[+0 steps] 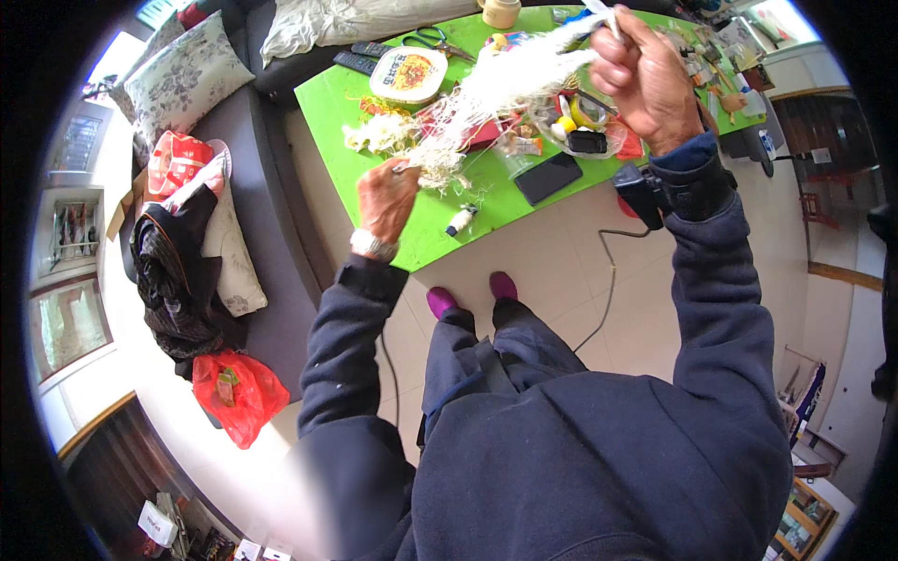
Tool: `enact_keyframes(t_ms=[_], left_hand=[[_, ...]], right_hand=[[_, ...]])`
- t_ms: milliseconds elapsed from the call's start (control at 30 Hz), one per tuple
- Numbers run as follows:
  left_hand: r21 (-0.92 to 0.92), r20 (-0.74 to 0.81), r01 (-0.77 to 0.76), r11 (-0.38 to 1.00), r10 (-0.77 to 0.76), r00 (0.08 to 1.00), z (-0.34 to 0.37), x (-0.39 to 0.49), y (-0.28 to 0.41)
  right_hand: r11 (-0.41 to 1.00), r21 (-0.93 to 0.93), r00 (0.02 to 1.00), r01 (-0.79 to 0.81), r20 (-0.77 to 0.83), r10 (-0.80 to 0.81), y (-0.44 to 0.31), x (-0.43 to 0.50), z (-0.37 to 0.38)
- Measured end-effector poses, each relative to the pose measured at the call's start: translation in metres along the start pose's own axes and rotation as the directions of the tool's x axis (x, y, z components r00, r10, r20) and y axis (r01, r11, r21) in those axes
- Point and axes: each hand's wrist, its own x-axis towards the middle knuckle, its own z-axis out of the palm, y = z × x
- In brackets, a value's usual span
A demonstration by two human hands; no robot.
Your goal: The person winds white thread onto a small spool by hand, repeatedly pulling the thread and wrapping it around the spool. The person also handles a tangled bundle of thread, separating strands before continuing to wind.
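Note:
A bundle of frayed white fibres [484,88] is stretched between my hands above the green table [379,210]. My left hand [388,196] is closed on its lower end, where the strands look tangled. Raised at the upper right, my right hand [642,80] grips the other end, with a white strip sticking out above the fingers. Beneath the bundle lies a heap of pale, curly fibres [382,133]. Near the table's front edge is a small spool of white thread [461,220]. What lies directly under the stretched fibres is partly hidden.
A dark smartphone [548,179] lies near the front edge, beside a clear plastic tray [617,140] holding tape rolls. Farther back are a food tub [408,74], scissors [449,48], remote controls [355,62] and a beige mug [499,12]. A grey sofa [259,210] stands left; a cable [612,280] hangs below my right forearm.

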Motion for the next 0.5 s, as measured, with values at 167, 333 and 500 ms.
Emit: enact_keyframes(t_ms=[167, 333, 500], left_hand=[[-0.211, -0.211, 0.063, 0.976, -0.109, 0.971, -0.065, -0.014, -0.004], [-0.242, -0.29, 0.069, 0.968, -0.14, 0.947, -0.122, -0.009, -0.018], [-0.202, -0.315, 0.205, 0.958, -0.262, 0.912, -0.149, -0.001, -0.022]], right_hand=[[0.999, 0.005, 0.937, -0.047, -0.345, 0.046, 0.002, -0.02, -0.053], [0.998, -0.053, 0.887, 0.023, -0.459, -0.045, 0.007, -0.027, -0.108], [0.97, -0.239, 0.836, 0.039, -0.524, -0.162, 0.001, -0.03, -0.143]])
